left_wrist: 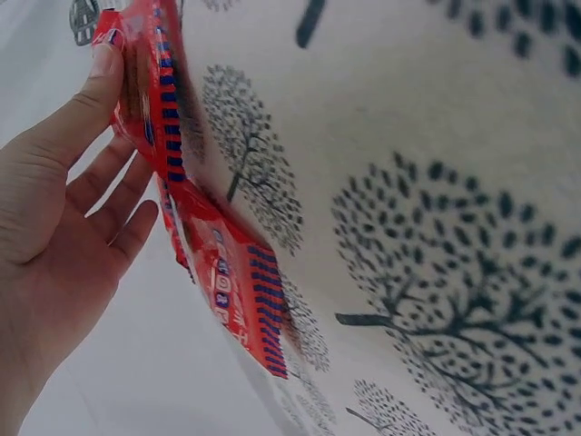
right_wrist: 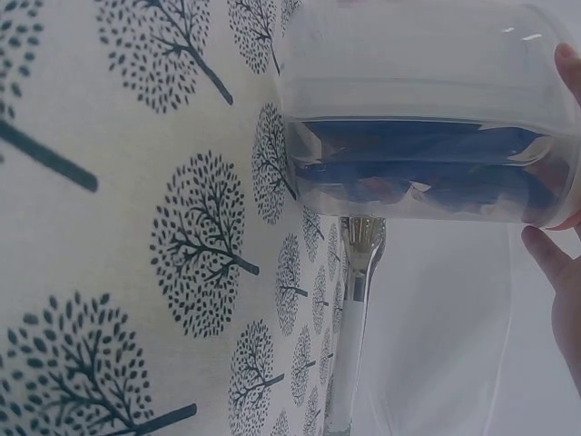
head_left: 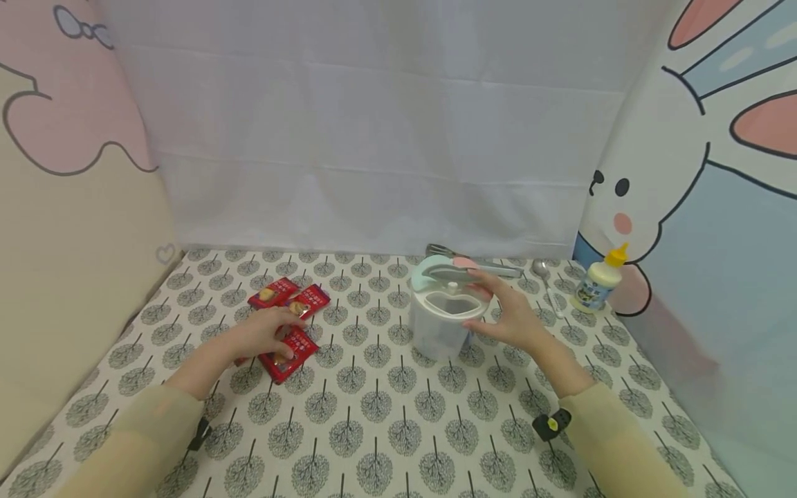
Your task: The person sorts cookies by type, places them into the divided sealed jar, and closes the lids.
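Observation:
My left hand (head_left: 264, 332) is over several red snack packets (head_left: 297, 354) on the left of the table. In the left wrist view, its thumb lies on the face of one packet (left_wrist: 141, 91), with fingertips passing behind the edge. A second packet (left_wrist: 231, 282) overlaps just below. My right hand (head_left: 507, 315) holds a clear plastic canister (head_left: 436, 335) by its lid (head_left: 429, 301), thumb and fingers spread around the rim. Green, pink and grey flaps are raised on the lid, leaving an opening. Dark blue and reddish contents (right_wrist: 408, 173) show through the wall.
Behind the canister lies a whisk (head_left: 441, 250) with a long handle. A metal spoon (head_left: 548, 283) lies to its right, near a squeeze bottle (head_left: 596, 285) with a yellow nozzle. The tree-print tablecloth (head_left: 373, 429) runs back to a white curtain (head_left: 373, 138), with printed cloths at both sides.

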Demonstrator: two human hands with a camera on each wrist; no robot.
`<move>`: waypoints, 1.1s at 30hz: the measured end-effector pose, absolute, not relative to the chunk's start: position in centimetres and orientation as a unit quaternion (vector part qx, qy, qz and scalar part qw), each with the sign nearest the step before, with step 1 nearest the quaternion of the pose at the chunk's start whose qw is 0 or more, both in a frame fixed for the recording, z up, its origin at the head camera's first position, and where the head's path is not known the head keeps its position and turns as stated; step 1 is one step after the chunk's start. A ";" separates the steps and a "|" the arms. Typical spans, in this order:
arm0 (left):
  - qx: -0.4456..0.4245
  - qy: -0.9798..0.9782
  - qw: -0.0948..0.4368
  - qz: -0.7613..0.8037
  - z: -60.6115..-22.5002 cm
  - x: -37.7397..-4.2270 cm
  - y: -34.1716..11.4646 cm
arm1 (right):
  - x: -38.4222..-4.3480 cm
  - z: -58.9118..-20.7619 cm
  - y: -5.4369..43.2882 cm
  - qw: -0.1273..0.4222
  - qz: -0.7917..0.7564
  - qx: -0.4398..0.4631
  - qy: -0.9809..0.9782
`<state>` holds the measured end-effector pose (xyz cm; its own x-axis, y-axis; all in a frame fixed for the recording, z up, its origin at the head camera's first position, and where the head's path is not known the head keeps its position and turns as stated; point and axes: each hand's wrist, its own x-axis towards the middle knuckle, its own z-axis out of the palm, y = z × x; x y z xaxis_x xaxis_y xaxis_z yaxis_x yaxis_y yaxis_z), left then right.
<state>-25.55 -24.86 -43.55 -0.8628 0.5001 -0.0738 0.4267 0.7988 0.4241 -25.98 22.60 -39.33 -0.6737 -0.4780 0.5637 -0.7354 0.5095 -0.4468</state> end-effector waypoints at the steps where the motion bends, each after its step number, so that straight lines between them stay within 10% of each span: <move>1: 0.242 0.943 0.096 0.209 -43.4 -25.6 -24.7 | -25.9 -39.3 22.6 0.188 0.343 0.358 -0.848; 10: 0.231 0.925 0.090 0.287 -41.4 -25.3 -22.5 | -25.9 -39.5 22.8 0.185 0.342 0.361 -0.848; 33: 0.265 0.793 -0.203 0.510 -33.8 -22.7 -9.3 | -25.9 -39.3 22.6 0.178 0.356 0.362 -0.843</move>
<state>-22.68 -9.25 -33.82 -0.7772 0.2138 0.5918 0.6272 0.3393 0.7011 -25.89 22.57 -39.31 -0.6745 -0.4840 0.5576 -0.7371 0.4842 -0.4714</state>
